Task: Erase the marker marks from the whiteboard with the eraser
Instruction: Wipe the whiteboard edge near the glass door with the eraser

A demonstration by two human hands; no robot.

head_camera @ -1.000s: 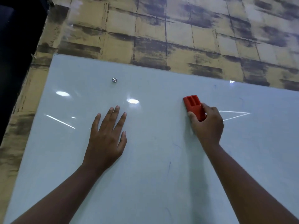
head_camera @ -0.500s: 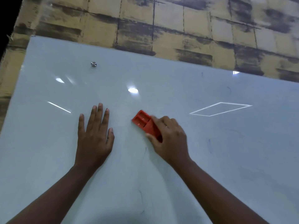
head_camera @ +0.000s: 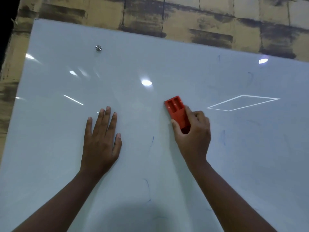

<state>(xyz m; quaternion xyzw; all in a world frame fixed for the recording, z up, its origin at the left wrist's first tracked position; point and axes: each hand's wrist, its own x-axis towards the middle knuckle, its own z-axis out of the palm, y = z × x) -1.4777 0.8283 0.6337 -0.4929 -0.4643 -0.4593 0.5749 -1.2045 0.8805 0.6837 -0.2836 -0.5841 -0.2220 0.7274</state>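
Whiteboard (head_camera: 167,67) fills most of view, glossy, tilted in frame, lamp glare spots and a bright rhombus reflection on it; brick-pattern wall (head_camera: 184,15) above its top edge. All places below given relative to the eraser.

Left hand (head_camera: 100,139): well left of eraser, flat on board, fingers straight and together, palm down, holding nothing. Looks like bracing.

Right hand (head_camera: 194,136): wrapped round the eraser's lower half, thumb on its left side, fingers curled over the right side. Slight blur on fingers.

Eraser (head_camera: 177,111): red, blocky, two recessed slots on its upper end, pressed on the board about mid-width, long axis roughly up-down with a small lean left.

Stud (head_camera: 98,48): small metal mount, far up-left of eraser.

Marks: faint blue streak (head_camera: 151,144) just below-left of eraser, between the two hands. Another thin blue curl (head_camera: 147,185) further below, between forearms. Faint blue smudge (head_camera: 223,138) right of the right hand. Pale ghost traces (head_camera: 250,77) up-right, near top edge; too faint to read.

Progress, judged: mostly done. No bold writing visible, only thin residue and ghosting. Zone directly above and left of eraser looks clean. Left: streaks below eraser, smudge to the right, upper-right ghosts. Lower board edge out of view, cannot tell there.
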